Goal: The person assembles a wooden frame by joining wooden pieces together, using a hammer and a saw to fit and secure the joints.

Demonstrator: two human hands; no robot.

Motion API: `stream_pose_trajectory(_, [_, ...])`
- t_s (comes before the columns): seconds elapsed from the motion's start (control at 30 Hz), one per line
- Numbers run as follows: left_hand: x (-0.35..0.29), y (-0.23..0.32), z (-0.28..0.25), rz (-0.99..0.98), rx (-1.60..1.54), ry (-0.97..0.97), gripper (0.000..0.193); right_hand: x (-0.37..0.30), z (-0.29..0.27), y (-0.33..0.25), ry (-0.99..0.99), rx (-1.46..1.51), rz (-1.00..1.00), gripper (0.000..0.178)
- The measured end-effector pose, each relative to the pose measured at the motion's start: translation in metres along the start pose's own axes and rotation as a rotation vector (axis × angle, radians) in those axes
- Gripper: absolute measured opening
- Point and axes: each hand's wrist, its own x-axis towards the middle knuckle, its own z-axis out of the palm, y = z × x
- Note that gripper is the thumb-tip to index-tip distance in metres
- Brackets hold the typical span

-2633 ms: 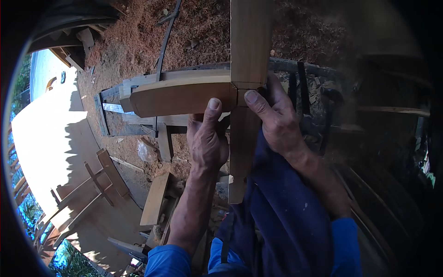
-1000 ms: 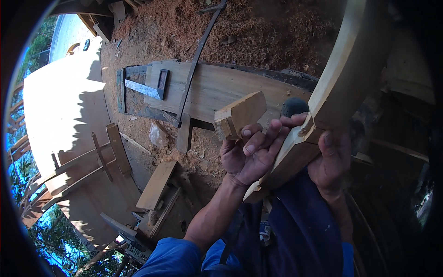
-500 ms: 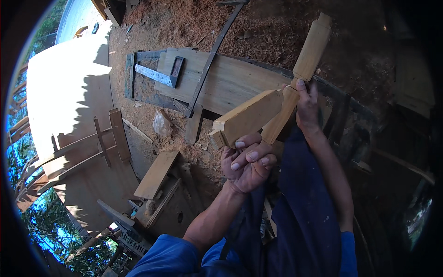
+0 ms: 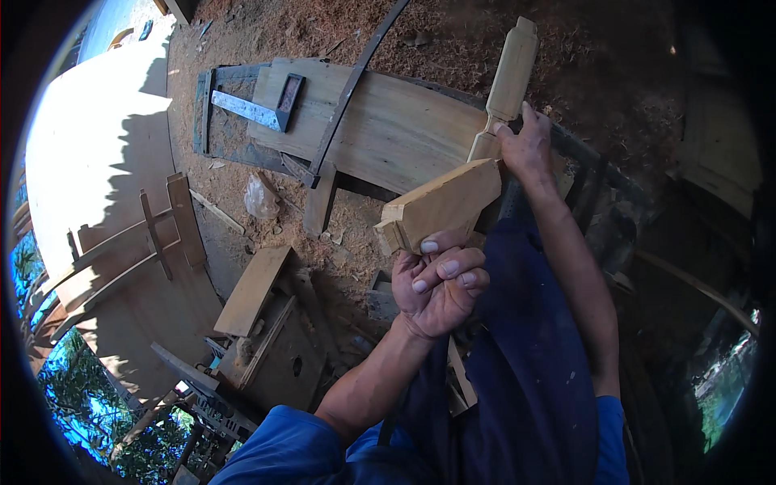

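A pale wooden block (image 4: 449, 198) with a stepped, tenon-like end is gripped in my left hand (image 4: 440, 283), whose fingers are curled at its near end. Beyond it, my right hand (image 4: 529, 158) holds a shaped wooden leg (image 4: 512, 73) by its narrow neck, thumb and fingers around it. The leg slants up and away, and the block hides its lower part. Whether the two pieces touch cannot be made out.
Ahead lies a low bench with a wide board (image 4: 388, 121), crossed by a long dark metal bar (image 4: 352, 89). A try square (image 4: 250, 109) rests at its left. Wood shavings cover the ground. A wooden box (image 4: 279, 356) and a sunlit plywood sheet (image 4: 89, 145) stand at left.
The leg has shifted leftward behind the block, and less of its lower part shows. My right hand's fingers have spread a little around the neck. My left hand keeps its grip.
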Motion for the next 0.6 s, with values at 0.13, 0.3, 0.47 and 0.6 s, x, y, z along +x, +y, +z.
stream_pose_trajectory(0.13, [0.000,-0.001,-0.003,0.001,0.067,0.040,0.011,-0.051,-0.094,-0.057,0.031,0.455,-0.529,0.054])
stream_pose_trajectory(0.3, [-0.001,-0.012,-0.008,0.069,0.373,0.573,0.042,-0.101,-0.111,-0.082,-0.617,0.359,-0.769,0.044])
stream_pose_trajectory(0.47, [-0.016,0.001,-0.037,-0.041,0.262,0.109,0.057,-0.108,-0.103,-0.079,-0.602,0.324,-0.742,0.050])
stream_pose_trajectory(0.6, [-0.022,0.005,-0.038,-0.019,0.427,0.267,0.064,-0.110,-0.105,-0.077,-0.570,0.358,-0.623,0.052])
